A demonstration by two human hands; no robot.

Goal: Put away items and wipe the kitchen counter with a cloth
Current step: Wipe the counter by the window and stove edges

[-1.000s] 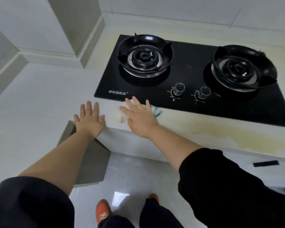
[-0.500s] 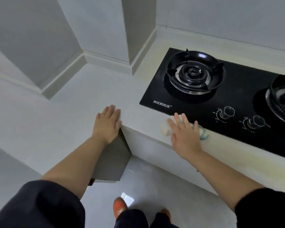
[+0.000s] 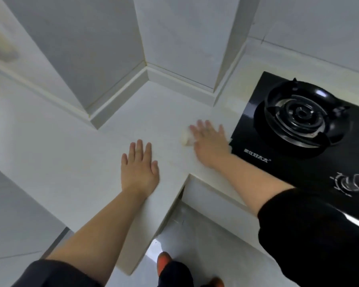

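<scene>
White cloth (image 3: 186,138) shows only at its left end, bunched under my right hand (image 3: 210,141). That grip is flat, fingers straight, pressing rather than clutching. The cloth has slid off the strip in front of the knobs and now sits beside the left corner of the hob (image 3: 298,146), so I judge the corner of the desk (image 3: 71,162) comes next. My left hand (image 3: 140,166) lies flat and empty nearby. Open desk runs leftward; the pillar skirting (image 3: 180,85) behind and the desk's inner front edge bound it.
</scene>
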